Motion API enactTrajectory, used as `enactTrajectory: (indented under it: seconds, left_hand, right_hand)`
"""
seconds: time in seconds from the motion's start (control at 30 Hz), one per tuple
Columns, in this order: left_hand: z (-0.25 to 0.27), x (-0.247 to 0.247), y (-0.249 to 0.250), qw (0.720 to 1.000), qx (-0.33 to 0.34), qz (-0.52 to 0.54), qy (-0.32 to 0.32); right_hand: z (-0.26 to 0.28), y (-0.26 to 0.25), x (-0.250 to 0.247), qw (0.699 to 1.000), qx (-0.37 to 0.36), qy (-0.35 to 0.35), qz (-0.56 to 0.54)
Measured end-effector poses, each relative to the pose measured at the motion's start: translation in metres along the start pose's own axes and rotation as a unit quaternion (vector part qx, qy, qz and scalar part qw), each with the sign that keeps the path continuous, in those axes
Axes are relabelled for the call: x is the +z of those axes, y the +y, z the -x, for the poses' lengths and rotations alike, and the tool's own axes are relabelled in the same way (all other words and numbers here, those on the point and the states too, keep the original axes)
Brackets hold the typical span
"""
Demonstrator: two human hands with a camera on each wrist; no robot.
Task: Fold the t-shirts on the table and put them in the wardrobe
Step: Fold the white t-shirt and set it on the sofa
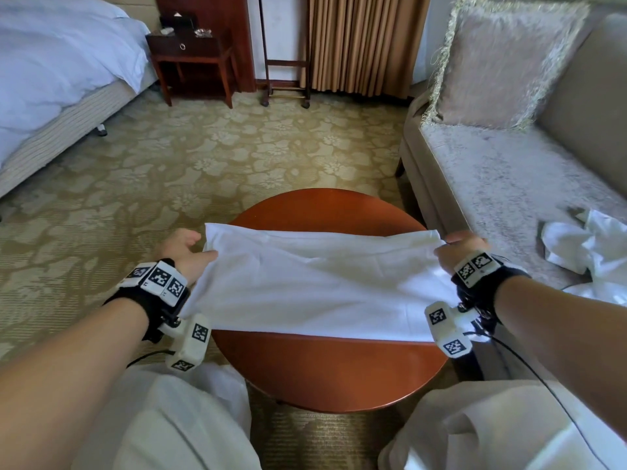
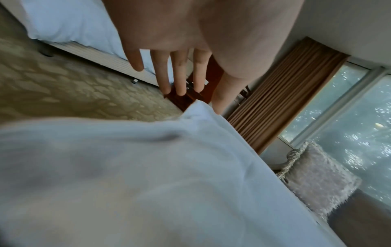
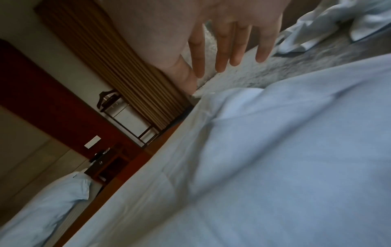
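At the near edge of the round wooden table point(image 1: 325, 374), a white t-shirt point(image 1: 315, 286) lies spread in a wide band, folded over on itself, its ends overhanging the table on the left and right. The left hand point(image 1: 185, 251) sits at the shirt's far left corner, the right hand point(image 1: 459, 247) at its far right corner. Both wrist views show straight, spread fingers point(image 2: 182, 73) with only a thumb meeting cloth, so whether either hand truly pinches the fabric is hard to say; they look relaxed and open. The step in hand seems to be squaring a lengthwise fold. Next, the ends likely need bringing inward, which calls for a firm hold on both corners. Further right, more crumpled white garments point(image 1: 587, 245) wait on the sofa point(image 1: 492, 178). No wardrobe is in view.
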State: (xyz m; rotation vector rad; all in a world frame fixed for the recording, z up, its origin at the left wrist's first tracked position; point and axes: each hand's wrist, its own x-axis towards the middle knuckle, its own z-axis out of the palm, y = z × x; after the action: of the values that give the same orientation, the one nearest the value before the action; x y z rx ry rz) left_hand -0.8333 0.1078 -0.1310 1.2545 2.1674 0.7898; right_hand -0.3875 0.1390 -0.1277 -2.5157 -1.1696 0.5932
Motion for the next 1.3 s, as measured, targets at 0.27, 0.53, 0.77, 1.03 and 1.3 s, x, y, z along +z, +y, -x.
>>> enactTrajectory:
  seconds: [0.27, 0.53, 0.77, 1.03, 1.3]
  left_hand:
    - [-0.039, 0.030, 0.021, 0.970, 0.105, -0.214, -0.052]
    - [-0.048, 0.038, 0.029, 0.961, 0.061, -0.268, -0.010]
    - [-0.067, 0.027, 0.025, 0.984, 0.049, -0.170, 0.014]
    - [-0.075, 0.019, 0.028, 0.991, 0.012, -0.131, 0.010]
    - [-0.081, 0.025, 0.020, 0.995, -0.022, -0.098, 0.007]
  right_hand:
    - [0.004, -0.031, 0.018, 0.984, -0.073, -0.042, 0.155]
    - [-0.016, -0.029, 0.031, 0.974, -0.078, -0.046, 0.206]
    - [-0.033, -0.031, 0.034, 0.962, -0.101, -0.032, 0.254]
    - [-0.039, -0.046, 0.017, 0.961, -0.093, -0.031, 0.258]
    - [-0.037, -0.034, 0.022, 0.958, -0.131, -0.071, 0.246]
